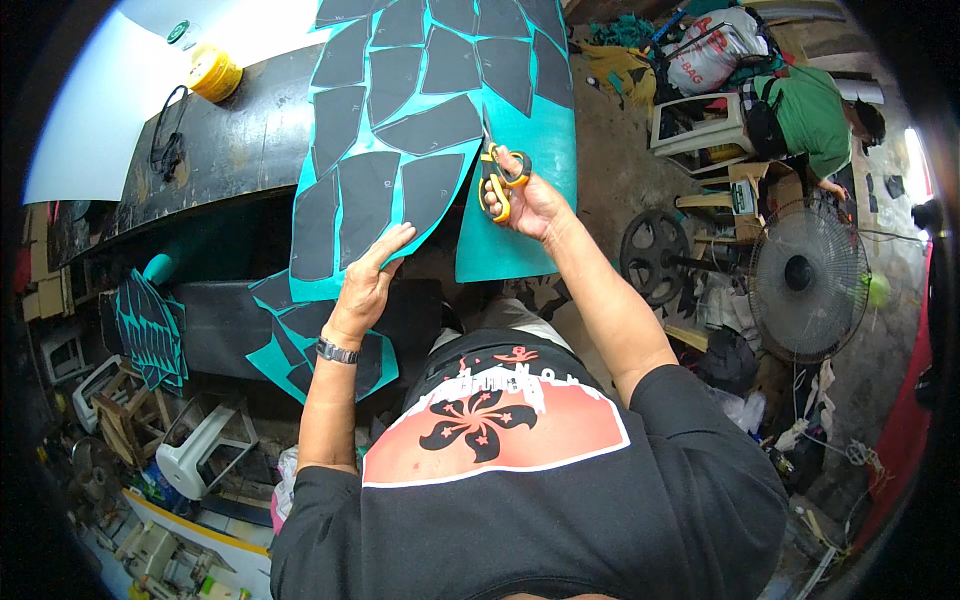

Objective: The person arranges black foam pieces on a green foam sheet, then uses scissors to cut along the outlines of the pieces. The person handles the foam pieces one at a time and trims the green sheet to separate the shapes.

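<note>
A large teal sheet [515,240] with dark grey cut-out panels [370,215] on its face lies over the workbench and hangs past its near edge. My right hand [535,205] is closed around a pair of scissors [505,180] with yellow and black handles. Their blades point away from me at the inner end of a long cut, between the panelled part and the plain teal strip on the right. At the near corner of the panelled part, my left hand [370,280] grips the sheet's edge, fingers on top. The thumb's contact underneath is partly hidden.
On the dark workbench [240,130] are a yellow container [213,74] and a black cord [168,145]. Cut teal pieces [150,325] lie at lower left near a white stool [205,450]. To the right stand a fan [800,275] and a person in green [810,115].
</note>
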Demonstrator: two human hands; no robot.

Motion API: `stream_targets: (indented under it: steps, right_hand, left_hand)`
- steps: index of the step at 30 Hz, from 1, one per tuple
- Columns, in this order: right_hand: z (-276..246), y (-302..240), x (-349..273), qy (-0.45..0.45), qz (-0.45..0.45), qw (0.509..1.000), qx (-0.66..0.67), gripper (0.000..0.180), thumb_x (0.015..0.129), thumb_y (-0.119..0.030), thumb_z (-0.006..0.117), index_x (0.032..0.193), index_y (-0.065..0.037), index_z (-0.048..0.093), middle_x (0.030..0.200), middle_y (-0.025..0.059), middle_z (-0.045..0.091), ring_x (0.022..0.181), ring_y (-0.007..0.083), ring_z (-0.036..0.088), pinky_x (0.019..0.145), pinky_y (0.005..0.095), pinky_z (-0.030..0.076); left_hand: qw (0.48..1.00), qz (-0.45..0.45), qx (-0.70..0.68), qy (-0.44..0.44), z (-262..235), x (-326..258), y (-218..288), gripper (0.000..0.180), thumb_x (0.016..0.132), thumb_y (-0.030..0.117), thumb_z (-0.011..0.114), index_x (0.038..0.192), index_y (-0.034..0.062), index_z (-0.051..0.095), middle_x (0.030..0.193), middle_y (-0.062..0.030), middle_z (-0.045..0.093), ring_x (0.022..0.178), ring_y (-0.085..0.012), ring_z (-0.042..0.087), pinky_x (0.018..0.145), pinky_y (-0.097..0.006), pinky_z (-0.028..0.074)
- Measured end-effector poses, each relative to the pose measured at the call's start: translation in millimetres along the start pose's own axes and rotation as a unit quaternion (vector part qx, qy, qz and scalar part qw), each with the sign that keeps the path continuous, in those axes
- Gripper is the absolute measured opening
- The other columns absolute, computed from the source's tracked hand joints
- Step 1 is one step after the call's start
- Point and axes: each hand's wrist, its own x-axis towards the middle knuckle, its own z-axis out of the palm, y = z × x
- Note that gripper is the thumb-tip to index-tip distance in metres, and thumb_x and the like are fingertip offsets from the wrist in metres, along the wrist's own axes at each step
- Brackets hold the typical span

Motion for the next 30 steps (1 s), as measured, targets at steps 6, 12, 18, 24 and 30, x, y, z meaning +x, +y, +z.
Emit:
stream_targets:
  steps: [6, 12, 18, 24, 30]
  right_hand:
    - [-14.2, -7.3, 10.5, 0.014, 0.041, 0.999, -0.013, 0.043, 0.084, -0.045, 0.079, 0.096, -0.009, 0.059, 0.078, 0.0042, 0.060, 0.061, 0.0135, 0.061, 0.048, 0.0254, 0.051]
    - [-31.8, -4.0, 15.9, 0.030, 0.024, 0.996, -0.080, 0.041, 0.082, -0.039, 0.083, 0.095, -0.008, 0.059, 0.078, 0.0031, 0.060, 0.061, 0.0111, 0.061, 0.049, 0.0235, 0.051]
    - [-37.3, -7.2, 19.1, 0.002, 0.053, 0.995, -0.086, 0.041, 0.084, -0.040, 0.081, 0.100, -0.010, 0.058, 0.079, 0.0031, 0.062, 0.061, 0.0119, 0.062, 0.050, 0.0243, 0.051]
    - [-49.9, -13.6, 25.5, -0.021, 0.093, 0.994, -0.045, 0.036, 0.087, -0.038, 0.078, 0.102, -0.011, 0.058, 0.078, 0.0030, 0.062, 0.061, 0.0129, 0.062, 0.049, 0.0255, 0.050]
    - [-53.1, -22.4, 31.8, -0.050, 0.121, 0.986, -0.100, 0.043, 0.087, -0.047, 0.075, 0.100, -0.009, 0.059, 0.077, 0.0021, 0.061, 0.064, 0.0126, 0.060, 0.056, 0.0273, 0.050]
  left_hand:
    - [1.000, -0.007, -0.017, 0.004, -3.3, -0.9, -4.5, 0.044, 0.093, -0.008, 0.055, 0.134, 0.0069, 0.060, 0.138, -0.0163, 0.059, 0.134, -0.0317, 0.051, 0.111, -0.037, 0.041]
    - [0.997, -0.052, 0.010, -0.058, -9.5, -2.1, -4.9, 0.043, 0.093, -0.003, 0.056, 0.134, 0.0074, 0.060, 0.140, -0.0143, 0.058, 0.136, -0.0311, 0.049, 0.113, -0.039, 0.039]
    - [0.987, -0.012, 0.151, -0.056, 23.6, 33.3, -3.4, 0.058, 0.085, 0.031, 0.076, 0.134, 0.0057, 0.058, 0.149, -0.0206, 0.046, 0.140, -0.0375, 0.041, 0.115, -0.048, 0.035]
    - [0.950, -0.039, 0.302, 0.076, 91.9, 124.2, -29.3, 0.078, 0.084, 0.030, 0.076, 0.147, 0.0028, 0.039, 0.155, -0.0218, 0.034, 0.146, -0.0377, 0.029, 0.117, -0.053, 0.027]
    - [0.927, -0.085, 0.361, 0.055, 106.8, 143.9, -51.4, 0.085, 0.084, 0.037, 0.075, 0.150, 0.0014, 0.034, 0.157, -0.0211, 0.032, 0.148, -0.0342, 0.029, 0.119, -0.051, 0.026]
